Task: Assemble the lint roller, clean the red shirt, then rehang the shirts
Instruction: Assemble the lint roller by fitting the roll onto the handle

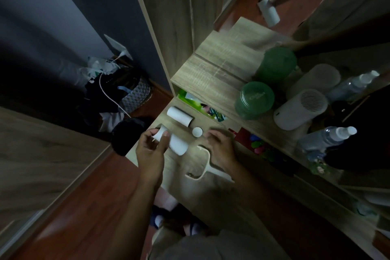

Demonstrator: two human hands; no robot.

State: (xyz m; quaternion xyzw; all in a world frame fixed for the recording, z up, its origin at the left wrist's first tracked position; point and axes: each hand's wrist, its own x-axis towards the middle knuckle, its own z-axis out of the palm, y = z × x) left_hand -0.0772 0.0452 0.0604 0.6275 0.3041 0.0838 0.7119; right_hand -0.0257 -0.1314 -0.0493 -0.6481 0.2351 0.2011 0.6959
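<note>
My left hand [149, 150] pinched a white paper-wrapped cylindrical roll [177, 143] by its near end, thumb on top and fingers beneath. I held it just clear of the pale wood-grain worktop [175, 164], its open end turned toward my right side, probably so it could slide onto the roller.

My right hand [220, 148] hung with curled fingers over the white plastic lint roller handle [221, 173], which lay flat on the worktop. I could not tell whether it gripped the handle or only rested there.

The held roll looked clean, smooth and unpeeled. Just beyond my hands lay a second white roll [180, 116] on its side and a small round white cap [197, 132], apparently kept within reach. Farther off stood a green translucent lidded tub [254, 99] and a white cylindrical appliance [299, 110]. No red shirt showed.
</note>
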